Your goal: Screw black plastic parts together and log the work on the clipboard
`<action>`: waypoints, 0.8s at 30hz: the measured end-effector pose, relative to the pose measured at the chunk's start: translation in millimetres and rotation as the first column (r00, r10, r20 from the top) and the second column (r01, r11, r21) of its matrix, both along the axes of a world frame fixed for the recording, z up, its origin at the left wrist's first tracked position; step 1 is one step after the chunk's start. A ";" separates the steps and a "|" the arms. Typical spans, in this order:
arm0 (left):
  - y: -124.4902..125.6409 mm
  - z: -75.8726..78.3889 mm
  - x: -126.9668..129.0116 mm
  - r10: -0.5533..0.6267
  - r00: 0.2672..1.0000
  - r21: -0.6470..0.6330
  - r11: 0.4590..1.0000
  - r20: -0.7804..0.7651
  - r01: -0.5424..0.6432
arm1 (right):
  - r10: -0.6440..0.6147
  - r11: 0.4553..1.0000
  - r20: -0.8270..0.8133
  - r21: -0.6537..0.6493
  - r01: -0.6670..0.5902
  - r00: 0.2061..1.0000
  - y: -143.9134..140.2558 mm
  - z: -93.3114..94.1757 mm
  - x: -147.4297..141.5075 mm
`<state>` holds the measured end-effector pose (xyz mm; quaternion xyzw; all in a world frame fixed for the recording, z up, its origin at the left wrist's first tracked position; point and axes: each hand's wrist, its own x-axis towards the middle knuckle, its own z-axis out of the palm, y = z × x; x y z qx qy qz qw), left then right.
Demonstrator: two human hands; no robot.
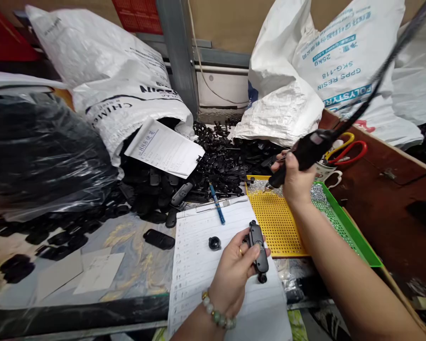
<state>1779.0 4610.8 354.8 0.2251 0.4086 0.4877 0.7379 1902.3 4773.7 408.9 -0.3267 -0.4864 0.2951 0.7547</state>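
My left hand is closed on a long black plastic part with small round ends, held above a lined paper sheet on a clipboard. My right hand grips a black corded electric screwdriver, its tip low over the yellow perforated tray. Small silvery screws lie along that tray's far end. A round black piece rests on the sheet, left of my left hand. Beyond it lies a blue pen across the clipboard's top.
Loose black parts are heaped at the back. White resin sacks stand behind them, and a notepad leans there. On the right are a green tray, a mug and scissors. The screwdriver's cable rises upper right.
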 end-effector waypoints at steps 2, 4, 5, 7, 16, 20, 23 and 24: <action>-0.4 -0.6 -0.2 0.001 1.000 -0.004 1.000 -0.007 -0.001 | 0.066 0.998 -0.046 0.027 -0.065 0.997 -29.6 18.6 1.4; -0.4 -2.1 -0.5 -0.007 1.000 0.000 1.000 0.001 0.007 | 0.162 0.987 -0.050 0.011 -0.161 0.986 -61.2 31.0 1.2; -0.4 -3.0 -0.6 -0.010 1.000 0.003 1.000 0.008 0.010 | 0.207 0.978 -0.043 -0.007 -0.208 0.977 -75.6 34.2 0.4; -0.6 -4.4 -0.3 -0.003 1.000 0.008 1.000 0.009 0.003 | 0.283 0.958 -0.029 -0.042 -0.284 0.959 -98.1 35.1 -2.3; -1.9 -3.0 5.2 0.032 0.998 0.023 0.999 -0.051 -0.030 | 0.384 0.923 0.077 -0.018 -0.383 0.920 -115.2 26.9 -9.7; -1.3 -0.4 6.5 0.051 0.998 0.014 0.999 -0.037 -0.050 | 0.423 0.906 0.105 -0.022 -0.423 0.900 -113.4 25.4 -10.4; -0.9 0.9 7.5 0.056 0.998 0.005 0.998 -0.033 -0.056 | 0.431 0.902 0.110 -0.029 -0.430 0.896 -113.4 24.3 -11.2; -0.8 0.9 7.7 0.055 0.998 0.007 0.998 -0.034 -0.054 | 0.427 0.904 0.115 -0.029 -0.426 0.897 -113.6 24.2 -11.4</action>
